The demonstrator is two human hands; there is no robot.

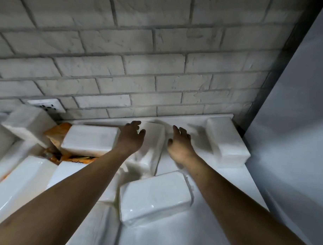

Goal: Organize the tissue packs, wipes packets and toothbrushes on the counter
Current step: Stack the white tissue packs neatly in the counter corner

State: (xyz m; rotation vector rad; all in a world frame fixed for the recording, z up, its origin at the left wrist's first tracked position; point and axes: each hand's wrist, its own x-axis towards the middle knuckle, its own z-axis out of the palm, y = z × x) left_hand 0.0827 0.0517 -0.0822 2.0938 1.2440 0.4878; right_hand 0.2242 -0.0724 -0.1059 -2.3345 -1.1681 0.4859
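Note:
Several white tissue packs lie jumbled on the white counter (233, 181). One tissue pack (152, 146) lies lengthwise between my hands near the wall. My left hand (131, 137) hovers at its left side, fingers spread, holding nothing. My right hand (180, 145) is open just to its right, apart from it. Another pack (154, 195) sits in front, one (90, 138) to the left, and one (226, 143) at the far right corner. An orange wipes packet (56, 132) pokes out beneath the left packs. No toothbrushes are visible.
A white brick wall (141, 57) rises behind the counter, with a wall socket (46, 104) at the left. A tall white panel (294, 127) closes off the right side. More packs crowd the left and the near edge.

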